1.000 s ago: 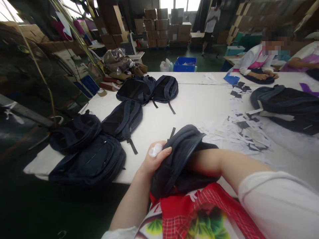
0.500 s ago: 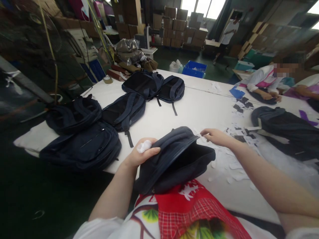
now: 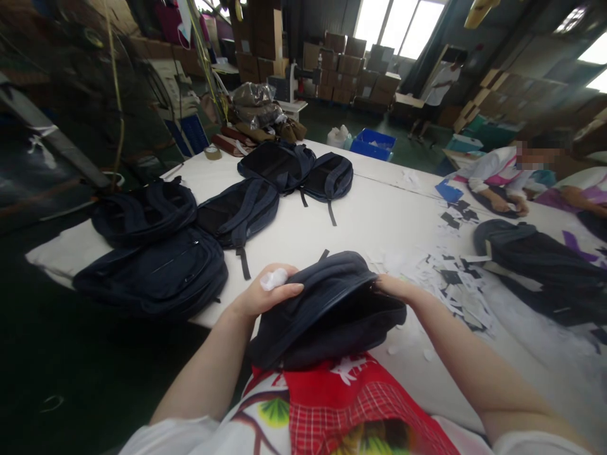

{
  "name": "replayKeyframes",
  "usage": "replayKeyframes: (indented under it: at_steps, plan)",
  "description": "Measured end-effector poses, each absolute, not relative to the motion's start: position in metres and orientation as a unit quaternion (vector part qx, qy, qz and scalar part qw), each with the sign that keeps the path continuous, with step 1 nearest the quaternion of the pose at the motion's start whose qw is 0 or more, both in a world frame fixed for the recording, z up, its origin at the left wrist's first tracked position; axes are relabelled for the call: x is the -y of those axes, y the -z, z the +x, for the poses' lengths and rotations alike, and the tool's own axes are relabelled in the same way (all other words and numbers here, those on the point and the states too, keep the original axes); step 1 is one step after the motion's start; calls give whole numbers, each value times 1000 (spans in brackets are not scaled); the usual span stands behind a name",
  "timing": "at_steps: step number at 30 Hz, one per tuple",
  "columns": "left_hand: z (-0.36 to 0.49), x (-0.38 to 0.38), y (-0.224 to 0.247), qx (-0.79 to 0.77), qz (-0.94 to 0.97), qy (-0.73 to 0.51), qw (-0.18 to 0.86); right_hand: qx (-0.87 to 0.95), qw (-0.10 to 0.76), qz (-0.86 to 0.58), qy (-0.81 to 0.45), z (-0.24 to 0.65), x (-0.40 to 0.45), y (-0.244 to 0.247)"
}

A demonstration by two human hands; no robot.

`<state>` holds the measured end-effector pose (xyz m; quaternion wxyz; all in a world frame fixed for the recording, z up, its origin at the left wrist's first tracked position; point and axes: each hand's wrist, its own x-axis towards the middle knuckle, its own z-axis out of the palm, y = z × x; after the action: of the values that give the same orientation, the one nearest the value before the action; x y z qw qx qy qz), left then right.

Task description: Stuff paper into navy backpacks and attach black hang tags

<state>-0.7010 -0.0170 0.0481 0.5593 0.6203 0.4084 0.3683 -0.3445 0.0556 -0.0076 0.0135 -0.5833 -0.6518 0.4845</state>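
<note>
The navy backpack (image 3: 327,284) is in front of you at the near edge of the white table (image 3: 301,237), its lower side against your red apron (image 3: 320,392), which seems to give it a backstop. Its mouth gapes toward you and the inside is dark, so you cannot see its contents from here.

Your left hand (image 3: 258,298) grips the bag's left side, thumb laid over the fabric and fingers mostly hidden behind it; that hold likely steadies the bag. A white wad (image 3: 274,279) sits at this hand, though whether it is wrapped on or pinched cannot be told. Your right hand (image 3: 389,285) is at the right end of the opening, fingertips hidden by the rim; whether they are closed on anything cannot be told.

To your left, four backpacks (image 3: 241,212) lie with shoulder straps upward, and a fifth backpack (image 3: 156,272) lies pocket side up at the table's edge. Their spread leaves you elbow room.

To your right are loose scraps (image 3: 450,276), a dark bag (image 3: 526,262) beyond them, and farther off a co-worker's hands (image 3: 509,205) on dark fabric.
</note>
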Motion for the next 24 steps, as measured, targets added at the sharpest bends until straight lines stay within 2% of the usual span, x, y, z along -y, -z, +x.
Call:
replayKeyframes:
  at_steps: [6, 16, 20, 24]
  plan:
    - [-703, 21, -46, -405, 612, -375, 566, 622, 25, -613, -486, -337, -54, 14]
    - [-699, 24, -44, -402, 596, -376, 585, 412, 114, -577, -696, -329, -37, 48]
    - [-699, 24, -42, -400, 596, -377, 586, 366, 141, -555, -733, -335, -34, 60]
    - [-700, 26, -42, -405, 595, -381, 580, 372, 154, -543, -737, -334, -27, 52]
